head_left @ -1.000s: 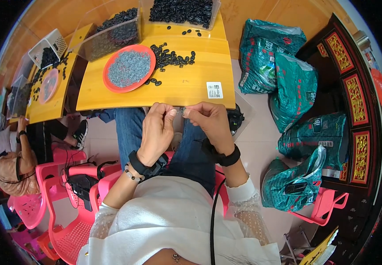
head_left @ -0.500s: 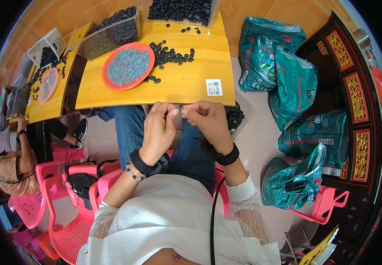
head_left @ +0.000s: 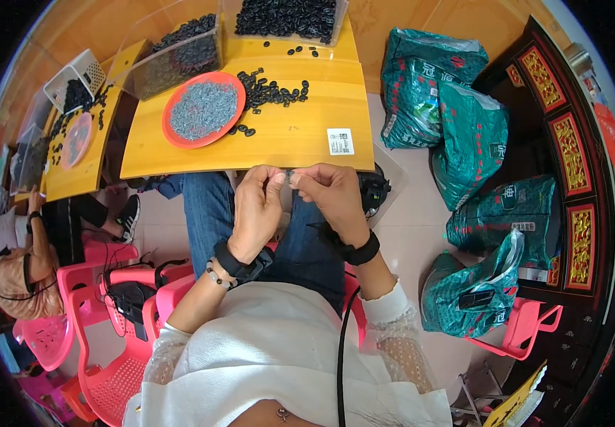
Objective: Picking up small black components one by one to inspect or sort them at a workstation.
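Observation:
My left hand (head_left: 256, 210) and my right hand (head_left: 332, 196) meet just off the near edge of the yellow table (head_left: 250, 158). Thumb and forefinger of each are pinched together, tip to tip, on a small dark piece (head_left: 290, 176) between them, too small to name. On the table, left of centre, lies an orange-red plate (head_left: 167, 122) heaped with small silvery metal pieces (head_left: 204, 107). Loose black oval plastic pieces (head_left: 273, 94) are scattered to its right. A white printed label (head_left: 339, 141) lies near the right corner.
Clear bins (head_left: 179, 60) of black pieces stand at the back. Green sacks (head_left: 468, 135) fill the floor on the right, beside a dark carved cabinet (head_left: 571, 178). Pink chairs (head_left: 119, 363) stand at left. Another person (head_left: 26, 277) sits at a second table (head_left: 83, 174).
Both hands keep their pinch at the same place, with only slight finger movement. The view has shifted a little, so the table and sacks appear slightly further left.

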Demonstrator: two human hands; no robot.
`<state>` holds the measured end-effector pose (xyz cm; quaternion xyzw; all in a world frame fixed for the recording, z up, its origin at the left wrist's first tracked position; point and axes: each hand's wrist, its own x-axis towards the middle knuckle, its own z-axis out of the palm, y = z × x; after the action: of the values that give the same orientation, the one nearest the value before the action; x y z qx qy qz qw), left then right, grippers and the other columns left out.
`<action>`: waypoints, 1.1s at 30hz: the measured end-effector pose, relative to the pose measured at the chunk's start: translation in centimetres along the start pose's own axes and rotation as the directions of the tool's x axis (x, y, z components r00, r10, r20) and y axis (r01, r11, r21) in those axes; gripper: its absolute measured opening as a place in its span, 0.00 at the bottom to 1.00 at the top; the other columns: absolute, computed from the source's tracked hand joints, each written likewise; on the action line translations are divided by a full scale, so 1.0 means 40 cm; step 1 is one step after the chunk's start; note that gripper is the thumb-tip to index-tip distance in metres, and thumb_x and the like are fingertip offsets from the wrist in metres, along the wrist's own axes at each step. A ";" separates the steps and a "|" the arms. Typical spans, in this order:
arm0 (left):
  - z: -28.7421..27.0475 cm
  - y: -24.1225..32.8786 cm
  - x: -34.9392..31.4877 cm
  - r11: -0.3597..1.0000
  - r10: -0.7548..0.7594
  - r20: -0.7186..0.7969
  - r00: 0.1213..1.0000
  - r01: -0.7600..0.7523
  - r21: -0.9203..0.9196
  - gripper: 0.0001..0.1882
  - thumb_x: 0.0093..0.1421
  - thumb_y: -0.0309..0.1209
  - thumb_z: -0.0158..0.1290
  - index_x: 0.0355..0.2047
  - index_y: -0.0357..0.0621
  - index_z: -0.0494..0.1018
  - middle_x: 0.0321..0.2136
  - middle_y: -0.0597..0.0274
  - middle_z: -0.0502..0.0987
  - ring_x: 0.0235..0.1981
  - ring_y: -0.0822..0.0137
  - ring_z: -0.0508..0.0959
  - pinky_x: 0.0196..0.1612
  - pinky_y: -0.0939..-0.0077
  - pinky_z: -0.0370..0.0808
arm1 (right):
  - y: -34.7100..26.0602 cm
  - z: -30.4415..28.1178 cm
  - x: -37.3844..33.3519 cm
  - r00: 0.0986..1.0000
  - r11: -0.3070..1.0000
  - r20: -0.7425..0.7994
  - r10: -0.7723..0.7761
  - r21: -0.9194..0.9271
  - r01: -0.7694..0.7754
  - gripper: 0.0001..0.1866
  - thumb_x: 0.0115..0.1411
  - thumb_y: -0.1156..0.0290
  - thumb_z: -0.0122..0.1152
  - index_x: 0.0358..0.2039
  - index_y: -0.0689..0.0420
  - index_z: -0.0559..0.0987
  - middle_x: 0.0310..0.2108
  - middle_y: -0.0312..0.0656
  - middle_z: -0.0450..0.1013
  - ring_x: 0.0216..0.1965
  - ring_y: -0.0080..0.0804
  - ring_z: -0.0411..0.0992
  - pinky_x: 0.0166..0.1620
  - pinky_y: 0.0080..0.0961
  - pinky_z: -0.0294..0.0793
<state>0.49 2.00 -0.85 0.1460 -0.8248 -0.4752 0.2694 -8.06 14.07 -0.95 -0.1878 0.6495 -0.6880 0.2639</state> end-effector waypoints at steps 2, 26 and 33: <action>-0.006 0.007 -0.001 0.978 -0.141 0.028 0.990 0.144 -0.152 0.10 0.62 0.30 0.46 0.29 0.35 0.69 0.22 0.58 0.70 0.23 0.66 0.69 0.28 0.75 0.66 | -0.005 0.005 -0.003 0.999 0.995 -0.028 0.017 0.099 -0.014 0.07 0.52 0.74 0.63 0.30 0.64 0.80 0.23 0.37 0.76 0.21 0.16 0.70 0.26 0.11 0.69; -0.007 -0.157 0.167 0.820 0.056 -0.162 0.985 0.047 0.570 0.14 0.52 0.29 0.55 0.40 0.38 0.71 0.32 0.47 0.72 0.33 0.49 0.74 0.36 0.61 0.71 | 0.022 -0.016 -0.001 0.990 0.982 -0.104 0.092 0.173 -0.073 0.09 0.56 0.72 0.60 0.35 0.64 0.79 0.27 0.38 0.77 0.25 0.15 0.70 0.30 0.10 0.69; 0.007 -0.185 0.171 0.808 0.039 -0.146 0.989 0.055 0.586 0.09 0.51 0.30 0.56 0.32 0.39 0.76 0.28 0.49 0.73 0.30 0.50 0.75 0.34 0.62 0.71 | 0.024 -0.025 -0.006 0.993 0.980 -0.079 0.087 0.186 -0.072 0.09 0.56 0.72 0.60 0.35 0.63 0.79 0.28 0.38 0.77 0.25 0.15 0.70 0.30 0.10 0.69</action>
<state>-5.35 -4.94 -5.24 0.2613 -0.9079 -0.1852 0.2705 -8.36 14.99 -1.97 -0.1066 0.6016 -0.7409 0.2788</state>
